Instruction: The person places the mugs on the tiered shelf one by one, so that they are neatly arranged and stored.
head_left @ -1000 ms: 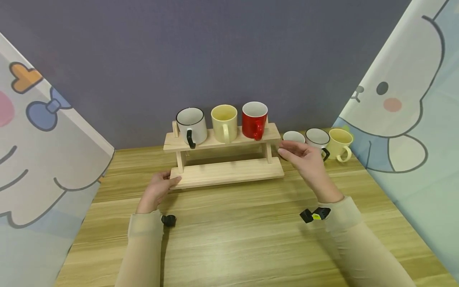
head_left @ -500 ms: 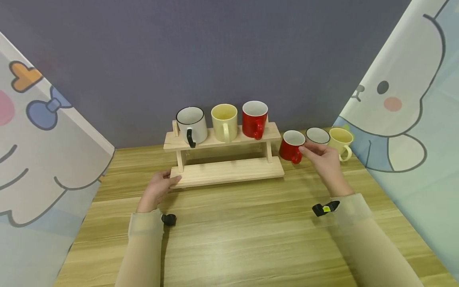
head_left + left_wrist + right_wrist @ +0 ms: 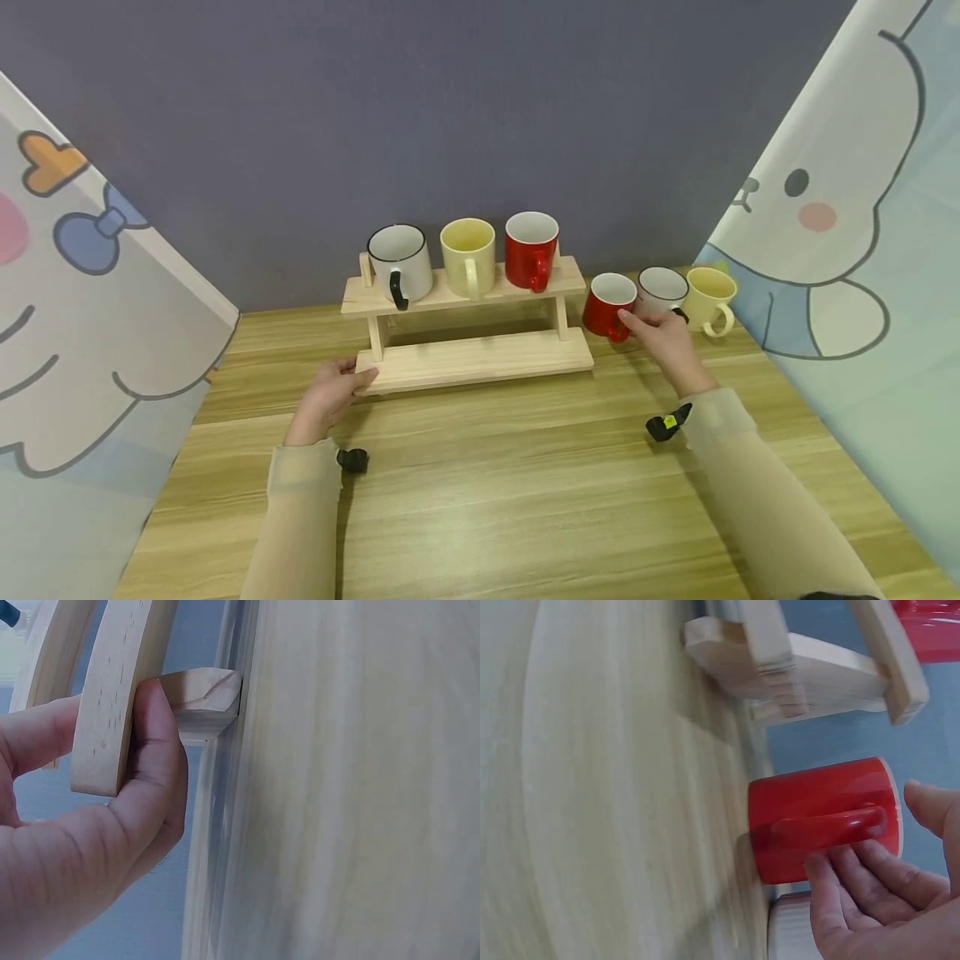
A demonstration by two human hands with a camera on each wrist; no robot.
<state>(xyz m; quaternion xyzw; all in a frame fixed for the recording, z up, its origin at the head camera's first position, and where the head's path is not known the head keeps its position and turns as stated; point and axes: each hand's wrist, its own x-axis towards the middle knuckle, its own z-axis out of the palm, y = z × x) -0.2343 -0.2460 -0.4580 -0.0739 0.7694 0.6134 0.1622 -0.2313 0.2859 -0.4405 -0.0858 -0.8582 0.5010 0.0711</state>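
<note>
The left hand point(image 3: 333, 392) pinches the left end of the lower shelf point(image 3: 480, 358) of a two-tier wooden rack point(image 3: 378, 340), thumb on top and fingers underneath, while the right hand point(image 3: 663, 342) is at a red mug point(image 3: 600, 315) that stands upright on the wood-grain tabletop point(image 3: 480, 483) just beside the rack's right end; in the right wrist view its fingertips lie along the mug's handle point(image 3: 829, 827) and its thumb stands apart near the rim, so the hand is not closed round the mug, and whether every fingertip touches it I cannot tell; to the right of this mug stand a black-rimmed white mug point(image 3: 660, 298), partly hidden by the right hand, and a pale yellow mug point(image 3: 701, 308), and on the upper shelf point(image 3: 352, 298) a large black-rimmed mug point(image 3: 416, 279), a tall yellow mug point(image 3: 453, 271) and a second red mug point(image 3: 519, 262) stand in a row, handles toward the person
</note>
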